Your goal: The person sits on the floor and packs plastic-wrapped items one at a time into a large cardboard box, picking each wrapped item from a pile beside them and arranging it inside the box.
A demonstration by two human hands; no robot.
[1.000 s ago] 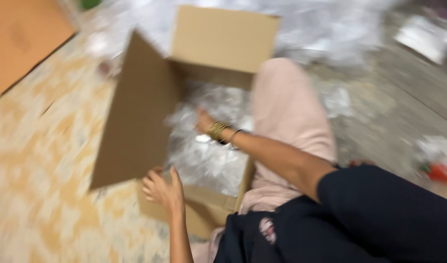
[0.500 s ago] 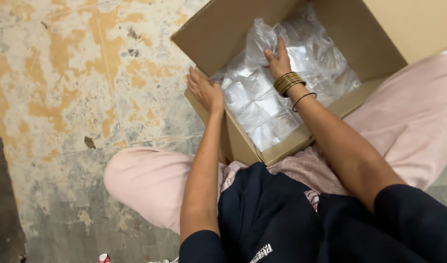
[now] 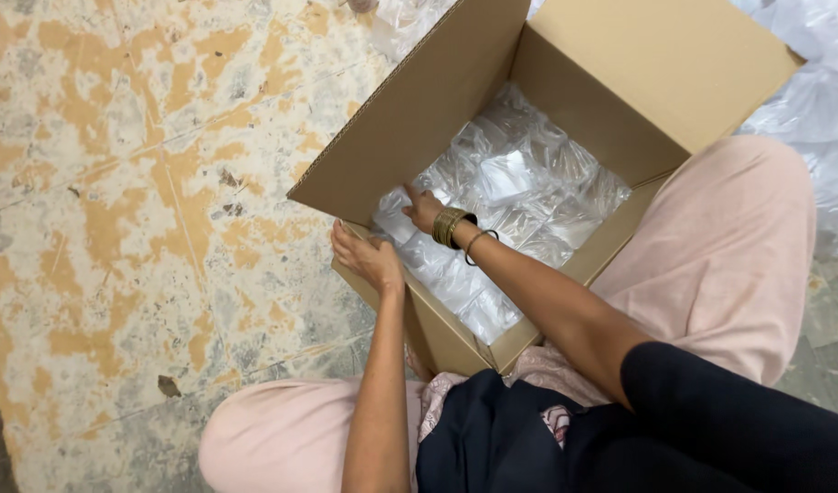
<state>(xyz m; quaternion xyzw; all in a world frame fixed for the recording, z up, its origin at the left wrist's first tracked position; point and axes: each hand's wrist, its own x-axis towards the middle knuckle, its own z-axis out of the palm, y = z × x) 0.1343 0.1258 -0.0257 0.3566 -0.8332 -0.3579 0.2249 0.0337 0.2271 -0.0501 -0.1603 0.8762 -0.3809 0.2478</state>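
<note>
An open brown cardboard box (image 3: 638,73) rests on the floor between my legs, its flaps standing up. Several clear plastic packets (image 3: 519,196) fill its bottom in rows. My left hand (image 3: 366,257) grips the near-left rim of the box, fingers curled over the edge. My right hand (image 3: 421,209), with gold bangles at the wrist, reaches inside the box and presses down on the packets at the near-left corner; its fingers are partly hidden among the plastic.
My legs in pale pink trousers (image 3: 720,265) bracket the box. The floor (image 3: 117,183) is worn, with orange and grey patches. A heap of clear plastic bags (image 3: 816,100) lies at the far right, behind the box.
The view has steadied over the box. My right hand has shifted from the packets in the middle toward the near-left corner. The left hand stays on the rim.
</note>
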